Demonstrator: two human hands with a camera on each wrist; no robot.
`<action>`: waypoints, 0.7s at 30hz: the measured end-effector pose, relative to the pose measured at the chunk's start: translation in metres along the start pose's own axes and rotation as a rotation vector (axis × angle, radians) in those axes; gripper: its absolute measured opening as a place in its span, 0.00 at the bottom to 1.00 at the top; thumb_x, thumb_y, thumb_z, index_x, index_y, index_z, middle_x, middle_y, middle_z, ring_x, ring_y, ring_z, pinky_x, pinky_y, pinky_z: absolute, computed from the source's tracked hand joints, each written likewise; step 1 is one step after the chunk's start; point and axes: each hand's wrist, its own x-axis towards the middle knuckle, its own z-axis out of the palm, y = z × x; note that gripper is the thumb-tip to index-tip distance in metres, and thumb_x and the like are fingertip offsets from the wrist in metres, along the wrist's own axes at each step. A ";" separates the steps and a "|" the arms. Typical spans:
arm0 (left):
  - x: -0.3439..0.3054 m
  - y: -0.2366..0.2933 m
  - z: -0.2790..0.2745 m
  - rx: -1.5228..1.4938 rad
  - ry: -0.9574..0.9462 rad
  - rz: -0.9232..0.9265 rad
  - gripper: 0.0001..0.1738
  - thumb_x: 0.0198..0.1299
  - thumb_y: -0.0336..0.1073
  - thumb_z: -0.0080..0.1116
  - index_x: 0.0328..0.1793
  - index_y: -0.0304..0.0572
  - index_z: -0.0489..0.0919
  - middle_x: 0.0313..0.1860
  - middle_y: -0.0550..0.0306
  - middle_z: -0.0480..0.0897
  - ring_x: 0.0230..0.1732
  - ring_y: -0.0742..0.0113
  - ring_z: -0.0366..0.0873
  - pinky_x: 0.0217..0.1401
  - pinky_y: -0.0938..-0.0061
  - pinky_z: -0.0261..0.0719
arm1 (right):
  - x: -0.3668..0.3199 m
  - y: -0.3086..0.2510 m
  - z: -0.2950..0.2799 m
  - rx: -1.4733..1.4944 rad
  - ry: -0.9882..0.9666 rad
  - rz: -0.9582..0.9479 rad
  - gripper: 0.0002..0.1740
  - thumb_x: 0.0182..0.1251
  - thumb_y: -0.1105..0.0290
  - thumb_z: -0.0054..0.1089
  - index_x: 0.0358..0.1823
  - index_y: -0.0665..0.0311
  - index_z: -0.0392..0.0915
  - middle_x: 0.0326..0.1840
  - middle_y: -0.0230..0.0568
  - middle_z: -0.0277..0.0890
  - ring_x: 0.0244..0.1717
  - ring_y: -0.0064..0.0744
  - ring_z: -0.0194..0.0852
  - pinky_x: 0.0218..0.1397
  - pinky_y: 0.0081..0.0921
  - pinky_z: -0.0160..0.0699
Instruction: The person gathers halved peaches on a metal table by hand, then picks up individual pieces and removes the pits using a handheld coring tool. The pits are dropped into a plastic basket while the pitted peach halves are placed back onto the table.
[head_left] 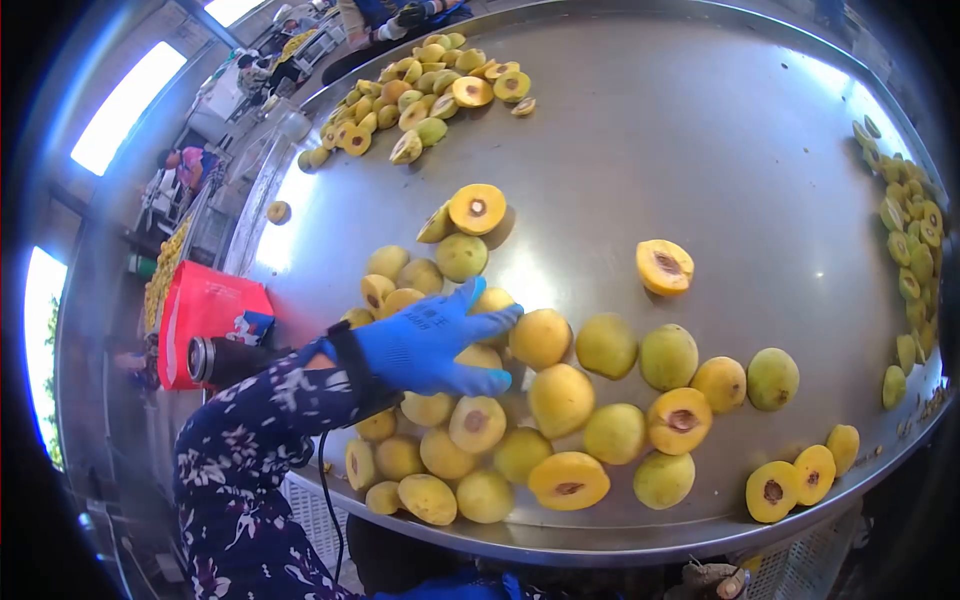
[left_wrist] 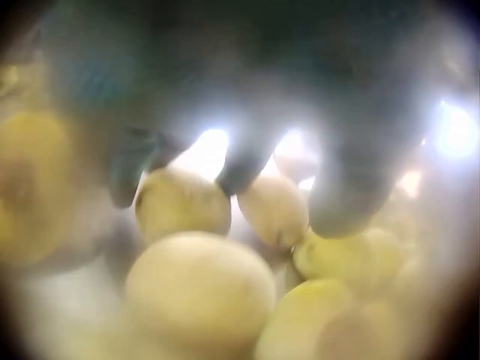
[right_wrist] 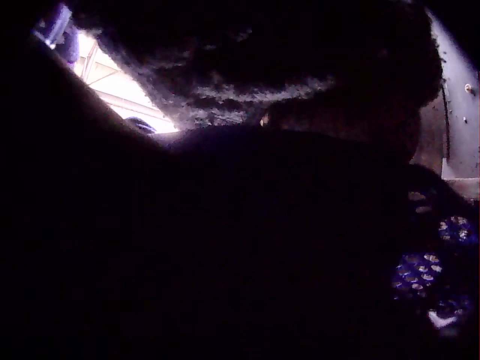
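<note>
In the head view, my blue-gloved left hand (head_left: 430, 345) lies palm down over a loose group of yellow-green fruits, its fingers spread. The fingertips reach beside a whole-looking yellow fruit (head_left: 540, 338). The left wrist view shows blurred dark fingers hanging over a pale round fruit (left_wrist: 201, 289) and several others; no grip on any fruit is visible. Cut faces with brown centres show on some, such as the half (head_left: 680, 421) right of the hand. The right wrist view is mostly dark, and I cannot make out my right hand there or in the head view.
The fruits lie on a large metal table (head_left: 600, 140). A heap of halves (head_left: 430, 95) sits at the far left, another (head_left: 910, 240) along the right edge. One half (head_left: 665, 267) lies alone. A red bag (head_left: 205, 310) and dark bottle (head_left: 225, 362) stand left of the table.
</note>
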 end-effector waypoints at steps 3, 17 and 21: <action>-0.005 -0.015 -0.025 -0.234 0.018 -0.037 0.40 0.56 0.61 0.61 0.69 0.43 0.70 0.64 0.29 0.68 0.67 0.38 0.66 0.69 0.56 0.65 | 0.006 0.004 0.009 -0.058 0.029 0.018 0.24 0.62 0.85 0.59 0.60 0.64 0.68 0.47 0.35 0.74 0.46 0.25 0.71 0.52 0.22 0.72; 0.067 -0.098 -0.008 -0.469 0.132 -0.185 0.35 0.48 0.40 0.72 0.63 0.39 0.74 0.54 0.49 0.79 0.56 0.66 0.74 0.60 0.73 0.72 | -0.025 0.040 0.040 0.018 0.118 0.065 0.23 0.60 0.85 0.61 0.56 0.63 0.70 0.51 0.37 0.74 0.52 0.26 0.72 0.57 0.24 0.72; 0.038 -0.056 -0.003 -0.403 0.169 -0.125 0.34 0.48 0.39 0.72 0.64 0.42 0.74 0.55 0.48 0.79 0.61 0.62 0.72 0.69 0.67 0.62 | -0.040 0.067 0.047 0.060 0.116 -0.432 0.27 0.60 0.81 0.65 0.60 0.64 0.67 0.54 0.39 0.75 0.58 0.31 0.71 0.65 0.31 0.67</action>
